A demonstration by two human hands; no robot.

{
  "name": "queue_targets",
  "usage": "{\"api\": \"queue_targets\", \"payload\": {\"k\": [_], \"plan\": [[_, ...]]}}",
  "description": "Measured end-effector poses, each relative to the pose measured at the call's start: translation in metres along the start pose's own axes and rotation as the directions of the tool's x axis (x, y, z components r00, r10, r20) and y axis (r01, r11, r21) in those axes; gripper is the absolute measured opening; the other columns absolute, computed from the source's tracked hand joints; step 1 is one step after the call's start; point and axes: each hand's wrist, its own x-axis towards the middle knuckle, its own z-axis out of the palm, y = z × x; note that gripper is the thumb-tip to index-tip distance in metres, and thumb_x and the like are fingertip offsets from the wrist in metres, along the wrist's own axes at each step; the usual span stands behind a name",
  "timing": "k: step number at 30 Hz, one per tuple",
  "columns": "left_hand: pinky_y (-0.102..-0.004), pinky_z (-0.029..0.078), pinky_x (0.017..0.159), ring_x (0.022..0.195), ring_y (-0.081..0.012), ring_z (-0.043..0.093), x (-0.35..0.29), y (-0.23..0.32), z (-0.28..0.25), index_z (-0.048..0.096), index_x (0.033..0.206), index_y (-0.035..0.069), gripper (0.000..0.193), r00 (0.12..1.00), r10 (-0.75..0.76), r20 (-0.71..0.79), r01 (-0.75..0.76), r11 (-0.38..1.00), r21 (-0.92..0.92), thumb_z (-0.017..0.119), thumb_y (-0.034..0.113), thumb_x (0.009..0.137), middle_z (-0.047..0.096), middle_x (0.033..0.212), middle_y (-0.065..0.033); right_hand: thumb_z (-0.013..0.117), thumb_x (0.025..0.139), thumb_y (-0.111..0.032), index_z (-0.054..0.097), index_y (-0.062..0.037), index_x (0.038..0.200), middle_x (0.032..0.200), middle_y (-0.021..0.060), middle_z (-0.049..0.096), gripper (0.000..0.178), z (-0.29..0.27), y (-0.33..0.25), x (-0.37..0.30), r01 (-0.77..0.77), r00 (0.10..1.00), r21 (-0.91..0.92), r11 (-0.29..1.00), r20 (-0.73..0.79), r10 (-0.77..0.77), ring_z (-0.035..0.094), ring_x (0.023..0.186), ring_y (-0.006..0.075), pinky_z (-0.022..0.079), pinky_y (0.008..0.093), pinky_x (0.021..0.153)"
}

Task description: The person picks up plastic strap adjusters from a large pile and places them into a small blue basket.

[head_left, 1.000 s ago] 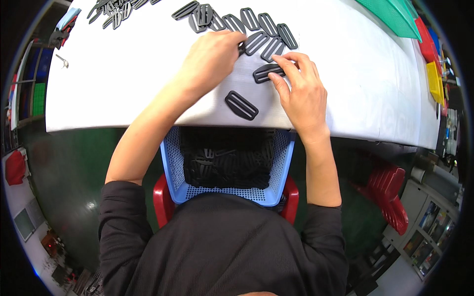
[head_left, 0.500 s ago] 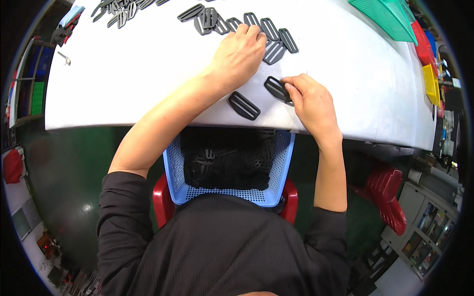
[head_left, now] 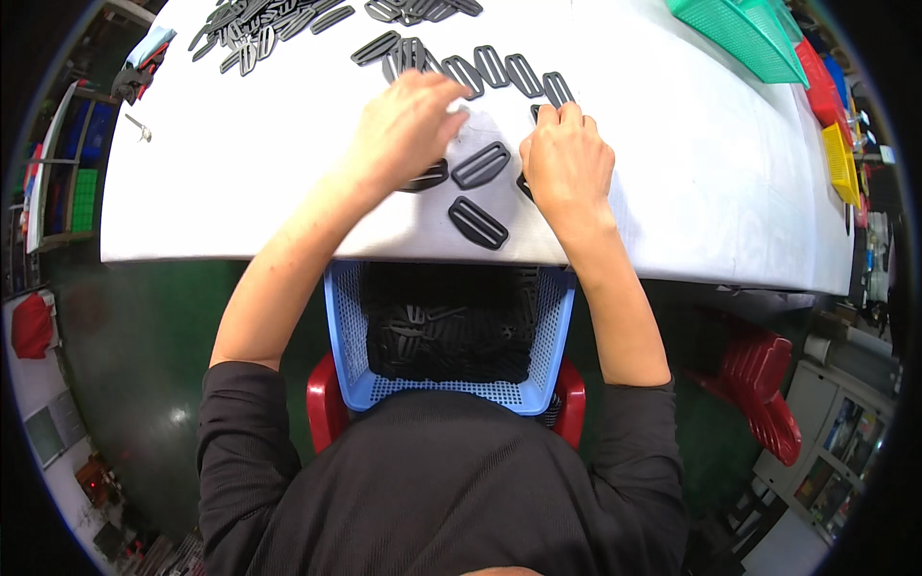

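Note:
Black plastic strap slider buckles lie on the white-covered table. My left hand (head_left: pixel 408 125) hovers with its thumb and fingers apart, near a row of them, one of which is the slider buckle (head_left: pixel 462 76). Under its wrist, another buckle (head_left: pixel 429 177) is partly hidden. Farther right, my right hand (head_left: pixel 569 163) has its fingers curled down on a buckle (head_left: pixel 535 113), mostly covered by the fingertips. The end of one more buckle (head_left: pixel 523 186) peeks out beside this hand. Between the hands lie a tilted buckle (head_left: pixel 480 165) and, nearer me, another buckle (head_left: pixel 478 223).
A larger buckle pile (head_left: pixel 259 24) sits at the far left. A blue basket (head_left: pixel 346 384) holding many black pieces stands below the table edge, before me. Green baskets (head_left: pixel 740 38) and a yellow basket (head_left: pixel 838 165) are at the right. A red chair (head_left: pixel 759 384) stands right.
My left hand has drawn back leftward from the buckle group, its fingers spreading. My right hand has moved farther over the table. Two more buckles now show near the front one.

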Motion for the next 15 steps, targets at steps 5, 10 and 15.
{"api": "queue_targets", "payload": {"k": [5,10,15], "plan": [[-0.0366,0.047,0.092,0.105,-0.0269,0.058,0.047,-0.052,-0.014,0.066,0.109,0.01,0.033,0.982,0.071,0.174,-0.06,0.996,-0.065,0.073,0.024,0.079,0.063,0.11,-0.0101,0.063,0.081,-0.016,0.066,-0.0049,0.101,0.082,0.0108,0.065,0.023,-0.008,0.024,0.002,-0.053,0.996,0.273,0.961,0.088,0.03,0.066,0.082,0.0268,0.054,0.0363,0.074],[-0.0364,0.048,0.088,0.107,-0.0248,0.055,0.08,-0.062,-0.01,0.065,0.102,0.008,0.034,0.925,0.072,0.374,-0.05,0.997,-0.067,0.078,0.023,0.074,0.058,0.105,-0.007,0.068,0.081,-0.028,0.067,-0.0113,0.11,0.094,0.0105,0.066,0.034,-0.015,0.042,0.025,-0.173,0.98,0.42,0.891,0.16,0.115,0.065,0.087,0.0294,0.051,0.0408,0.079],[-0.0369,0.048,0.078,0.091,-0.0261,0.058,0.078,-0.047,-0.02,0.058,0.088,0.006,0.023,0.886,0.101,0.453,-0.025,0.985,-0.169,0.075,0.014,0.074,0.06,0.09,-0.0089,0.072,0.079,-0.029,0.066,-0.007,0.108,0.1,0.0132,0.064,0.036,0.0,0.05,0.047,-0.163,0.985,0.292,0.943,0.107,0.137,0.064,0.091,0.0308,0.051,0.0411,0.079]]}}
